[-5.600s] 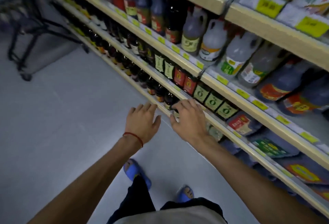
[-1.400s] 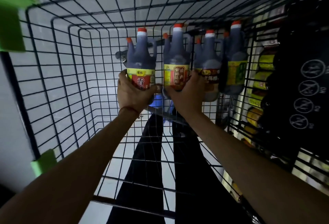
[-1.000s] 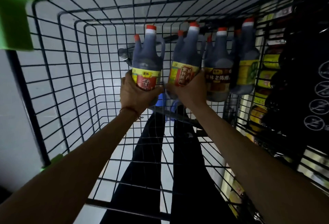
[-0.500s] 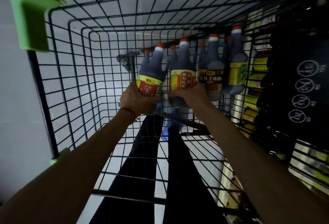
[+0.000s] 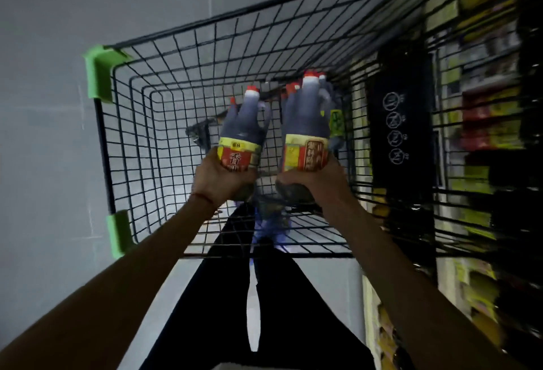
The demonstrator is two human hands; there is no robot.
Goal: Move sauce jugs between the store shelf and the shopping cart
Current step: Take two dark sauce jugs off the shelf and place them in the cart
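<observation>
Red-corded left hand [image 5: 219, 181]: fingers wrap the lower body of a dark-sauce plastic jug with a red-and-yellow label [image 5: 245, 125], gripping it from below and behind, jug upright.
Right hand [image 5: 316, 181]: clasps a second dark-sauce plastic jug with a yellow-and-red label [image 5: 305, 117] the same way, around its base, neck up.
Two held jugs: side by side, a narrow gap between them, both inside the basket and seemingly lifted clear of its wire floor; the blur makes the contact below hard to read.
Jugs behind: at least one more red-capped jug with a green-yellow label [image 5: 333, 117] stands just behind the right-hand jug, against the far corner; how many are there I cannot tell.
Black wire shopping cart [image 5: 103, 149]: surrounds both hands, with green plastic corner guards [image 5: 98, 72] on its left edge and a black panel with white round signs [image 5: 396, 128] on its right side.
Store shelf [image 5: 487, 122]: just beside the cart on the right, blurred rows of yellow and red labels.
Grey floor [image 5: 44, 134]: left of the cart; black trouser legs [image 5: 223, 296] below.
Progress: two jugs are in transit, one per hand, likely between cart and shelf. Direction is not readable here; the jugs behind are either already delivered or yet to go.
</observation>
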